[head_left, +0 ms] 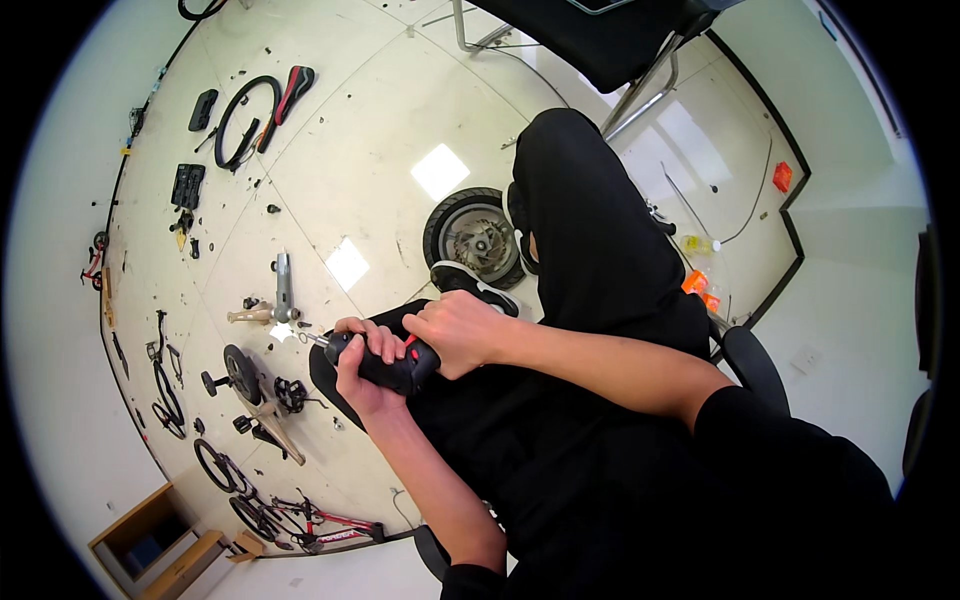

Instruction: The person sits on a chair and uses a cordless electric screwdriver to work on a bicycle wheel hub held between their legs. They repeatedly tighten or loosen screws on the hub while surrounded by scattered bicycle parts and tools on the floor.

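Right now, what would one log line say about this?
left hand: gripping black tool | right hand: gripping tool's other end | floor: wheel near shoes

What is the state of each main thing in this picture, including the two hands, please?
Left hand: closed around the tool.
Right hand: closed on the tool's rear end.
Tool: held in both hands; running or not, cannot tell.
Wheel: flat on the floor, off any bike.
Saddle: on the floor, off any bike.
Chair: standing on its metal legs.
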`<state>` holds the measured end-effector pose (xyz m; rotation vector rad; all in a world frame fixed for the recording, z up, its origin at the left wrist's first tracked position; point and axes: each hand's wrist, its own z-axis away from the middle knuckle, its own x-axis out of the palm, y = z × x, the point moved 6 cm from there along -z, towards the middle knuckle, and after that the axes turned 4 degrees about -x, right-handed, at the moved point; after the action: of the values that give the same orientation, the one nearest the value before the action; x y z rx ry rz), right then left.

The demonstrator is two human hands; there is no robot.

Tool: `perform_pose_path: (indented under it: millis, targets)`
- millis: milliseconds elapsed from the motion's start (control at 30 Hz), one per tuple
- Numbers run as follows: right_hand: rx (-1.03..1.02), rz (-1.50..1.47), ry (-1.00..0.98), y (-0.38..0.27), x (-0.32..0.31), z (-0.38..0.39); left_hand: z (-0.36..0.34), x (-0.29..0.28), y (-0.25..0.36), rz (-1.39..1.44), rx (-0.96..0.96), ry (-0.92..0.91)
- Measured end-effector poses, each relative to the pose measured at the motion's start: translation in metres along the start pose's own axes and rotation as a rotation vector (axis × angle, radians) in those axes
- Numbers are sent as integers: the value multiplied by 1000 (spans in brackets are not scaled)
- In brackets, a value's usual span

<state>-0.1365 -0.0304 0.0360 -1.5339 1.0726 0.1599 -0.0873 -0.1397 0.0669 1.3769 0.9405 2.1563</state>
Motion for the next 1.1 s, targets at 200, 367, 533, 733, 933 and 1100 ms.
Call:
perform_pose_path:
  millis: [200, 367, 533, 733, 933, 1100]
  targets:
    - [37, -30, -95, -2, -6, -2, -5, -6, -3, 108, -43, -102]
    - [96, -87, -212, -7, -8, -1, -6, 3, -3, 148, -77, -305]
    - [213, -285, -412, -17, -14, 0, -8, 13, -2, 303, -62, -543]
    - [303, -596, -631, -17, 4, 7, -13, 32, 5, 470, -14, -945]
    - [537, -303, -280, 8, -8, 9, -16, 15, 11, -195, 4, 73]
    - [271, 169, 81, 12, -23, 1, -11, 22, 24, -428, 222, 423]
